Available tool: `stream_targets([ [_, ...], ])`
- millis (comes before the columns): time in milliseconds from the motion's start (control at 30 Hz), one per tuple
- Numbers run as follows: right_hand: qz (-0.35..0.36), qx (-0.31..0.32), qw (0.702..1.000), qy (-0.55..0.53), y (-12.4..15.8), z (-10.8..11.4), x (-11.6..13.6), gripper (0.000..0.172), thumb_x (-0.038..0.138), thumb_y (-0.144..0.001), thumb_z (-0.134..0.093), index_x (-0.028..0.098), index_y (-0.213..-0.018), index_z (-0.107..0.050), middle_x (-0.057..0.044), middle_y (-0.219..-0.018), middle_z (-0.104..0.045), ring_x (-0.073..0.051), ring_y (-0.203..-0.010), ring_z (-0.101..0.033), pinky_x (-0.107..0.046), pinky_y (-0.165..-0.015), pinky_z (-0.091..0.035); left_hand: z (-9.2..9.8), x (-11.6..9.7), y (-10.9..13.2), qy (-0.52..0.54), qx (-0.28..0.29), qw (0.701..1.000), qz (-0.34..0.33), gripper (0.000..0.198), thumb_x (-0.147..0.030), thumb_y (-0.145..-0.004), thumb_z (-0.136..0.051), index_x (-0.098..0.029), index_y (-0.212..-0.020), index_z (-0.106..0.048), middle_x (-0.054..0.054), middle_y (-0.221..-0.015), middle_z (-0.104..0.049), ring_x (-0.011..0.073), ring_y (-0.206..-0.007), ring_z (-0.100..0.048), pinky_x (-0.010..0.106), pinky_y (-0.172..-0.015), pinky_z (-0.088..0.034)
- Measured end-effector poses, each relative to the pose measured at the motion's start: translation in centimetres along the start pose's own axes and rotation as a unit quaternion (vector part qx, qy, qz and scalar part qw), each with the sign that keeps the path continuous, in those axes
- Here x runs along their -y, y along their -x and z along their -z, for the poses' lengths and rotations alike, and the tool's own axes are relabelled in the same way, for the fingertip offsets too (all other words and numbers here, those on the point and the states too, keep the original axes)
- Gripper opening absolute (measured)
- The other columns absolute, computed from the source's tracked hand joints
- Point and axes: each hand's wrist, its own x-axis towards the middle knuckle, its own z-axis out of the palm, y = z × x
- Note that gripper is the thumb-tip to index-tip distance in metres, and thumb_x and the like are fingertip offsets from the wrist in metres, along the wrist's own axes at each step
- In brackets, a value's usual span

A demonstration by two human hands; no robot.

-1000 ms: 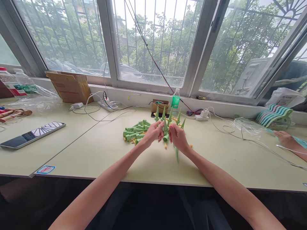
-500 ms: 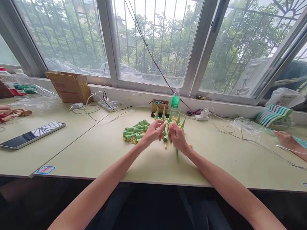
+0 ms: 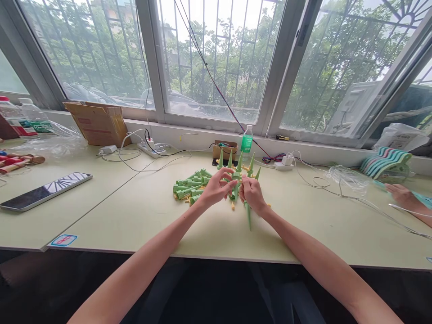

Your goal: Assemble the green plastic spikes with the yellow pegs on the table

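My left hand [image 3: 216, 189] and my right hand [image 3: 251, 194] meet over the table's middle, both pinched on one green cone-shaped spike [image 3: 235, 185] held between them. A second green spike [image 3: 249, 217] juts down toward me from under my right hand. A pile of green spikes [image 3: 189, 185] lies flat just left of my left hand. Several more spikes stand upright [image 3: 240, 163] right behind my hands. Small yellow parts [image 3: 232, 207] lie on the table under the hands.
A cream table [image 3: 141, 216] runs under the window. A green-labelled bottle [image 3: 247, 140] and small brown box [image 3: 225, 149] stand behind. Power strip and cables [image 3: 151, 148], cardboard box [image 3: 97, 121], phone [image 3: 43, 190] at left. Another person's hand [image 3: 401, 195] rests at right beside striped cloths [image 3: 384, 162].
Both hands have moved slightly away from me toward the standing spikes, and the spike between them has turned more upright. A hand at the far left edge came and went.
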Motion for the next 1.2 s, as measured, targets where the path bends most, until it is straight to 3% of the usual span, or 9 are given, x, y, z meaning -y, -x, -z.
stream_targets([
  [267, 0.005, -0.002, 1.0, 0.008, 0.1, -0.15, 0.18, 0.05, 0.06, -0.093, -0.037, 0.021, -0.06, -0.038, 0.005, -0.041, -0.042, -0.009, -0.03, -0.041, -0.022, -0.031, -0.03, -0.29, 0.31, -0.09, -0.062, -0.019, 0.998, -0.006, 0.038, -0.037, -0.082, -0.063, -0.024, -0.112, -0.045, 0.007, -0.11, -0.055, 0.0061, -0.053, -0.058, 0.016, -0.037, -0.041],
  [367, 0.013, 0.0, 1.0, 0.013, 0.16, -0.19, 0.18, 0.047, 0.06, -0.093, -0.038, 0.022, -0.066, -0.04, 0.006, -0.045, -0.042, -0.009, -0.031, -0.041, -0.022, -0.031, -0.03, -0.32, 0.39, -0.13, -0.098, -0.046, 0.994, -0.006, 0.039, -0.036, -0.081, -0.063, -0.024, -0.112, -0.045, 0.004, -0.101, -0.058, 0.0048, -0.049, -0.055, 0.016, -0.039, -0.041],
  [467, 0.029, -0.01, 0.999, 0.018, 0.14, -0.13, 0.19, 0.046, 0.059, -0.094, -0.036, 0.022, -0.066, -0.038, 0.006, -0.048, -0.041, -0.008, -0.032, -0.042, -0.022, -0.033, -0.03, -0.26, 0.39, -0.14, -0.108, -0.067, 0.992, -0.006, 0.04, -0.038, -0.078, -0.067, -0.023, -0.108, -0.047, -0.002, -0.081, -0.057, 0.0042, -0.045, -0.051, 0.016, -0.041, -0.039],
  [733, 0.064, 0.004, 0.996, 0.069, 0.27, 0.03, 0.5, 0.046, 0.057, -0.096, -0.032, 0.021, -0.068, -0.039, 0.004, -0.054, -0.047, -0.008, -0.038, -0.042, -0.021, -0.04, -0.033, -0.32, -0.34, -0.44, 0.096, -0.047, 0.991, 0.083, 0.04, -0.055, -0.085, -0.053, -0.02, -0.1, -0.045, -0.004, -0.055, -0.056, 0.0097, -0.036, -0.048, 0.019, -0.035, -0.036],
  [867, 0.087, 0.032, 0.99, 0.106, 0.44, 0.02, 0.64, 0.046, 0.057, -0.095, -0.033, 0.021, -0.067, -0.041, 0.003, -0.055, -0.047, -0.008, -0.043, -0.043, -0.021, -0.044, -0.035, -0.18, -0.42, -0.43, 0.144, 0.0, 0.976, 0.16, 0.048, -0.065, -0.086, -0.044, -0.018, -0.096, -0.047, -0.004, -0.042, -0.051, 0.0121, -0.031, -0.045, 0.022, -0.033, -0.035],
  [1033, 0.081, 0.036, 0.992, 0.085, 0.42, 0.1, 0.74, 0.044, 0.056, -0.095, -0.033, 0.021, -0.069, -0.04, 0.004, -0.056, -0.047, -0.007, -0.042, -0.042, -0.02, -0.043, -0.034, -0.02, -0.19, -0.49, 0.187, 0.052, 0.963, 0.189, 0.052, -0.068, -0.085, -0.04, -0.017, -0.081, -0.047, 0.003, -0.051, -0.059, 0.0126, -0.034, -0.048, 0.025, -0.037, -0.038],
  [1200, 0.076, 0.045, 0.995, 0.038, 0.21, 0.03, 0.31, 0.04, 0.057, -0.095, -0.031, 0.022, -0.077, -0.039, 0.006, -0.053, -0.045, -0.008, -0.038, -0.043, -0.019, -0.036, -0.031, 0.07, -0.02, -0.45, 0.212, 0.062, 0.962, 0.163, 0.045, -0.062, -0.085, -0.048, -0.018, -0.092, -0.046, 0.002, -0.064, -0.062, 0.0124, -0.039, -0.052, 0.025, -0.039, -0.041],
])
